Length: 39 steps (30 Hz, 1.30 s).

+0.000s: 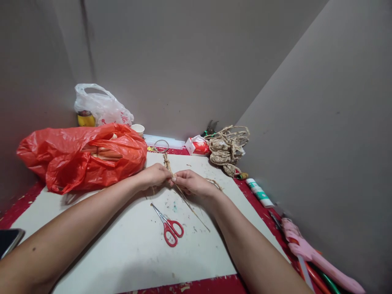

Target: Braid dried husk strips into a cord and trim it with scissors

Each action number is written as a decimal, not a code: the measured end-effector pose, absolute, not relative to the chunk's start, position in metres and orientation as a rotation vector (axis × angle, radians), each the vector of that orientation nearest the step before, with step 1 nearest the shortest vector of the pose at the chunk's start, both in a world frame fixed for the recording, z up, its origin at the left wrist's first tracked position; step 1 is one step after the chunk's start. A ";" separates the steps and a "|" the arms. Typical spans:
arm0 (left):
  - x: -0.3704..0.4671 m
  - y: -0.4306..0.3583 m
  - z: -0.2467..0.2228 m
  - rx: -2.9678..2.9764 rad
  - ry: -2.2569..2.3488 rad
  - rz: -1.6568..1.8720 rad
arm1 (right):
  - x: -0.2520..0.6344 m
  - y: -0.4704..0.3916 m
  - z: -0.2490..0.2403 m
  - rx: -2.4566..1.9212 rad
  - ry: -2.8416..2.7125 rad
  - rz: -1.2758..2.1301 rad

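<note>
We seem to be working a fibre strand [167,162] at the centre, its knobbly end pointing to twelve o'clock, its thin tail [193,211] trailing to five. The fingers of our left hand [157,174] and right hand [191,182] are pinching it close together; the next move is probably demanding steady tension. Our forearms [92,226] are slanting from eight and between four and five.

On the red surface [226,284] lay an off-white sheet [122,241] bearing red-handled metal scissors [165,220]; left, a crumpled red plastic bag [67,153]; far right, coiled tan rope [222,147].
</note>
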<state>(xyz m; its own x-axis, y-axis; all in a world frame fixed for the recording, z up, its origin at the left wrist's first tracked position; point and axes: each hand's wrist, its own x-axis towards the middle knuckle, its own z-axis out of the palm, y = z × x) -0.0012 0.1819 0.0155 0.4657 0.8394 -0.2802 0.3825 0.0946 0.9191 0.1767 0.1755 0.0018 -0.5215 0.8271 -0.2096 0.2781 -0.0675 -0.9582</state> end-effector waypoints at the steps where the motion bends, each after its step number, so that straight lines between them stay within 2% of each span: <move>1: -0.001 0.181 0.015 1.455 1.098 0.468 | 0.176 0.175 0.002 -1.198 -1.801 1.567; 7: 0.000 0.181 0.012 1.164 1.044 0.478 | 0.170 0.171 0.004 -1.292 -2.056 1.240; 14: 0.007 0.177 0.010 1.204 1.149 0.528 | 0.175 0.168 0.018 -1.424 -2.323 0.842; 23: 0.011 0.171 0.007 1.223 1.161 0.657 | 0.163 0.141 0.049 -1.762 -2.399 0.304; 31: 0.014 0.170 0.000 1.081 1.048 0.670 | 0.138 0.125 0.033 -1.752 -2.608 0.063; 34: 0.012 0.171 0.000 1.056 1.016 0.659 | 0.143 0.123 0.043 -1.681 -2.639 0.153; 36: 0.009 0.173 0.001 1.037 0.988 0.654 | 0.153 0.126 0.053 -1.675 -2.564 0.262; 39: 0.006 0.175 0.004 1.019 0.956 0.637 | 0.170 0.140 0.059 -1.780 -2.202 0.180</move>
